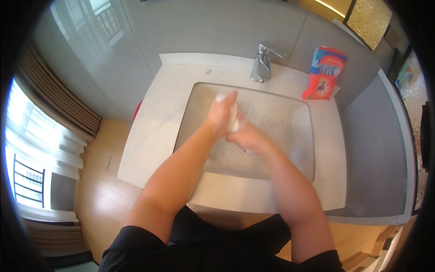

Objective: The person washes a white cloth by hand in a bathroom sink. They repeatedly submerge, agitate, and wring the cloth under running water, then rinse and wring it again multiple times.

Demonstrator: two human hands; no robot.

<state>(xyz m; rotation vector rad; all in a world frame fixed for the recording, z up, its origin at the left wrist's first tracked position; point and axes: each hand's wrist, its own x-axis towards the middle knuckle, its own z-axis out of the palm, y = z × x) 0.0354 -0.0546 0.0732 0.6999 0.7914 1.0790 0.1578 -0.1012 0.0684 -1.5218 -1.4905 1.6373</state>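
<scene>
Over the sink basin (290, 156), both my hands are closed on a crumpled white wet cloth (234, 119); its exact kind I cannot make out. My left hand (219, 116) grips it from the left, with white suds about the thumb. Lower and to the right, my right hand (248, 136) is pressed against the left one, fingers curled round the cloth's lower part. Suds cling to the right hand's underside. Much of the cloth is hidden by the fingers. Cloudy water or foam shows in the basin.
Behind the basin stands a chrome faucet (261, 65). A red and blue detergent pouch (323, 75) leans at the back right of the white countertop (152, 122). A grey panel (376, 154) borders the right side. Curtains (59, 90) hang at the far left.
</scene>
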